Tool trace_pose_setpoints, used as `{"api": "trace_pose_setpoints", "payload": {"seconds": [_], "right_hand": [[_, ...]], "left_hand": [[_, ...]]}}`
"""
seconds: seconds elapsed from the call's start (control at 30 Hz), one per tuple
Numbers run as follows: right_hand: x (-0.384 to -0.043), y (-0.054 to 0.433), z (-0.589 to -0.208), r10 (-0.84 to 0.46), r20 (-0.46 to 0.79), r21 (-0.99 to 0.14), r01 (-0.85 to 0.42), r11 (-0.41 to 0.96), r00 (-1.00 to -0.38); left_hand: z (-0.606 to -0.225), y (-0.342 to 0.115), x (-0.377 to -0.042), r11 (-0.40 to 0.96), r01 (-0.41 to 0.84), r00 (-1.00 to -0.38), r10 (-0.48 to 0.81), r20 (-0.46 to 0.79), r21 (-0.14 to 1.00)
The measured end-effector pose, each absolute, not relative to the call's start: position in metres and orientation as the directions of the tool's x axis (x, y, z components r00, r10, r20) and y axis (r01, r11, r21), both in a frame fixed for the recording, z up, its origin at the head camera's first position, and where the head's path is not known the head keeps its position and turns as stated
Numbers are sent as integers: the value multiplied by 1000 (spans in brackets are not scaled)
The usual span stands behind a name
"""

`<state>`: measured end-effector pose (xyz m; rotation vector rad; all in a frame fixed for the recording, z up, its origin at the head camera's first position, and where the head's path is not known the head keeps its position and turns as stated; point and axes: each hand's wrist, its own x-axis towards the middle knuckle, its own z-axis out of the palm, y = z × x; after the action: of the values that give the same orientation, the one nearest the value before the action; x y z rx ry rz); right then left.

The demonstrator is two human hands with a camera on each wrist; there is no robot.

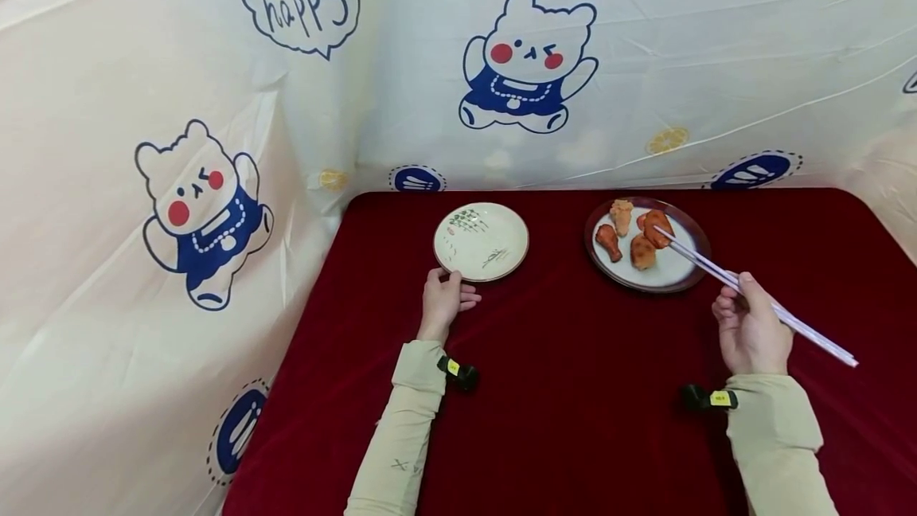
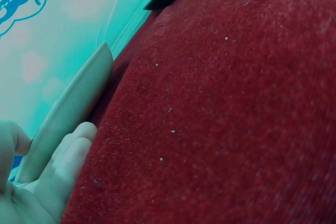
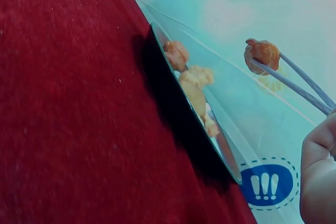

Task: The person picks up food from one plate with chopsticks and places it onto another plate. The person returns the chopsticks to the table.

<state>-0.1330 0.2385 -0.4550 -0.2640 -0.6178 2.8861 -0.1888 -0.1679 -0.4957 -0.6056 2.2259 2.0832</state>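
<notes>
My right hand (image 1: pixel 755 333) grips a pair of pale chopsticks (image 1: pixel 781 313). Their tips pinch a reddish-brown piece of chicken (image 3: pixel 261 56), which the right wrist view shows raised above the dark-rimmed plate (image 1: pixel 669 273). On that plate lie a small drumstick (image 1: pixel 609 243), a pale fried piece (image 1: pixel 621 216) and a browned chunk (image 1: pixel 642 252). At the left, my left hand (image 1: pixel 442 301) holds the near edge of a white plate (image 1: pixel 481 241) with green painted sprigs. The thumb rests on its rim and the fingers (image 2: pixel 73 150) are below and beside it.
A dark red cloth (image 1: pixel 566 388) covers the table. White curtain (image 1: pixel 401 46) with printed bears stands along the back and left side, close behind both plates.
</notes>
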Motion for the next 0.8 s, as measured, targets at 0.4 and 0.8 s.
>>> {"api": "trace_pose_setpoints", "payload": {"seconds": [0.4,0.8], "right_hand": [[-124,249,-462,241,-178,-427,-146,-892,-954],[-117,257,-469,287,-227,-459,-157,-875,-931]], "left_hand": [[-498,-169,-188,32,-302,-924,-255,-285,953],[-498,-169,-190,32,-304,-924,-255,-287,952]]}}
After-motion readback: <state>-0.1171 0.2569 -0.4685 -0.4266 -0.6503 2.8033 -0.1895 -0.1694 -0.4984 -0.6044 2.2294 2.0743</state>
